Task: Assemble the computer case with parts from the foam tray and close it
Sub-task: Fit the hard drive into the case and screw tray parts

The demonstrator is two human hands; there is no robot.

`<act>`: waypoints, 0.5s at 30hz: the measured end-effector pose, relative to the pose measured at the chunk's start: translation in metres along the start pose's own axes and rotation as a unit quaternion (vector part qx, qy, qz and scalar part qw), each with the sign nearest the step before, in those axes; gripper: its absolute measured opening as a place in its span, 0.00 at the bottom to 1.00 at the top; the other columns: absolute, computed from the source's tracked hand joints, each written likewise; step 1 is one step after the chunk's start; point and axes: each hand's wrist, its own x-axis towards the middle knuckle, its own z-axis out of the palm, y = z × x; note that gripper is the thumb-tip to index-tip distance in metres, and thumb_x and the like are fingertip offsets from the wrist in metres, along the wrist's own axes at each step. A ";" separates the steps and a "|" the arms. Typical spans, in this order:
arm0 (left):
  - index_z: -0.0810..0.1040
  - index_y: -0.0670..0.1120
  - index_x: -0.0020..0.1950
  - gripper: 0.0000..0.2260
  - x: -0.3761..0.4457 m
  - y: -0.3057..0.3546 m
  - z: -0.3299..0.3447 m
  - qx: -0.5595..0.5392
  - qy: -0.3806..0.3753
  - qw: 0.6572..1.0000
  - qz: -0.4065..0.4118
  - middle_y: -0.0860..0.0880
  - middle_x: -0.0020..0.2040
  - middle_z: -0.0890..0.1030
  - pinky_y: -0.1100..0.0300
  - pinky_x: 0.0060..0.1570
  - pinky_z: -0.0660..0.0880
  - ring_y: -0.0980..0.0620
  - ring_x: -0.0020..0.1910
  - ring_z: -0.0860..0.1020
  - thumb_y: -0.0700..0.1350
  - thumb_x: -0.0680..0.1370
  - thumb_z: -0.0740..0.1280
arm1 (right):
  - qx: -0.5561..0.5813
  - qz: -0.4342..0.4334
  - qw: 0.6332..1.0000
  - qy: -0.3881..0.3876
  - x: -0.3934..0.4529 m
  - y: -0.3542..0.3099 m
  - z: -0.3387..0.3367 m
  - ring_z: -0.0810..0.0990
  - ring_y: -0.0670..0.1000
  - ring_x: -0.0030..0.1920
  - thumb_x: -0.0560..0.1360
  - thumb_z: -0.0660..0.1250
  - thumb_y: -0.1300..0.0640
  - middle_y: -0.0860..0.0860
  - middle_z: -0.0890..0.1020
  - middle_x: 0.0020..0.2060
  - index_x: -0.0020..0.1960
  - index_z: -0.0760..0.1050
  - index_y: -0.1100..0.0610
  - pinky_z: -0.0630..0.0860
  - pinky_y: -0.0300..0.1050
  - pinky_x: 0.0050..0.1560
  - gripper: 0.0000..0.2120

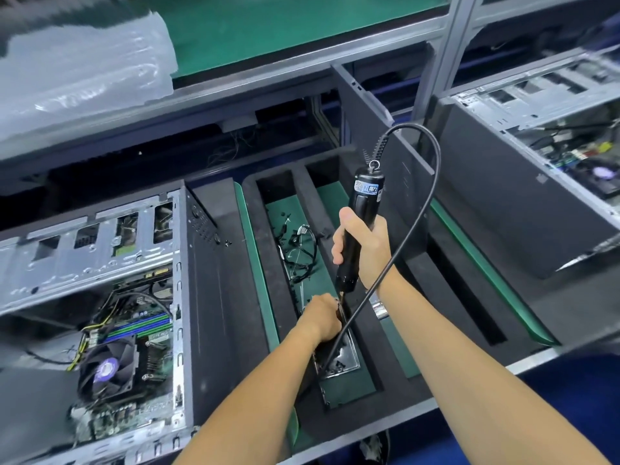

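Open computer case (100, 297) lies on its side at left, board and fan exposed; second open case (550, 135) far right. Black foam tray (416, 330) sits between them, cable bundle (298, 250) in its left slot. Right hand (364, 246) wraps the upright electric screwdriver (360, 226), cord (412, 209) looping across the tray. Left hand (322, 318) curls at the bit tip over a metal dish (345, 357); what it pinches is hidden.

**Fingers, driver tip and case edges out of sight**

The left hand (322, 316) hides its own fingertips and the electric screwdriver (360, 226) tip. Left of it, the open computer case (110, 297) is cropped; the far-right second case (550, 129) blurs.
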 end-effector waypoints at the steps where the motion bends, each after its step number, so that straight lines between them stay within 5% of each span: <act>1: 0.61 0.43 0.29 0.13 -0.001 0.000 0.000 -0.005 0.007 1.000 0.004 0.34 0.44 0.78 0.54 0.42 0.75 0.36 0.45 0.78 0.31 0.70 0.58 | 0.001 0.000 1.000 0.000 0.000 0.000 0.001 0.69 0.54 0.23 0.69 0.70 0.45 0.58 0.71 0.25 0.36 0.66 0.73 0.68 0.46 0.28 0.29; 4: 0.63 0.43 0.28 0.13 -0.005 -0.001 -0.002 -0.022 0.026 0.999 0.008 0.33 0.44 0.79 0.52 0.45 0.77 0.36 0.45 0.78 0.31 0.70 0.59 | -0.001 0.000 1.000 -0.003 -0.002 0.000 0.003 0.69 0.54 0.22 0.70 0.70 0.45 0.57 0.72 0.24 0.36 0.66 0.73 0.68 0.44 0.26 0.29; 7: 0.71 0.42 0.30 0.12 -0.012 0.000 -0.017 -0.068 0.062 0.996 0.007 0.42 0.35 0.76 0.56 0.47 0.77 0.45 0.39 0.76 0.33 0.73 0.62 | 0.000 -0.005 1.000 -0.008 0.000 -0.004 0.007 0.69 0.54 0.22 0.70 0.71 0.46 0.56 0.72 0.24 0.33 0.68 0.65 0.69 0.45 0.27 0.24; 11: 0.67 0.40 0.27 0.17 -0.023 0.008 -0.073 -0.257 0.098 0.961 0.006 0.43 0.28 0.74 0.67 0.24 0.72 0.60 0.22 0.76 0.23 0.70 0.63 | 0.042 -0.041 0.998 -0.010 0.018 -0.034 0.037 0.68 0.54 0.21 0.70 0.71 0.47 0.56 0.72 0.23 0.30 0.68 0.56 0.68 0.45 0.27 0.19; 15: 0.70 0.42 0.27 0.17 -0.049 0.001 -0.150 -0.346 0.180 0.918 0.072 0.47 0.26 0.76 0.57 0.33 0.78 0.48 0.28 0.78 0.25 0.70 0.69 | 0.069 -0.113 0.990 -0.049 0.040 -0.078 0.083 0.68 0.55 0.21 0.72 0.70 0.47 0.56 0.71 0.23 0.33 0.67 0.58 0.67 0.45 0.26 0.19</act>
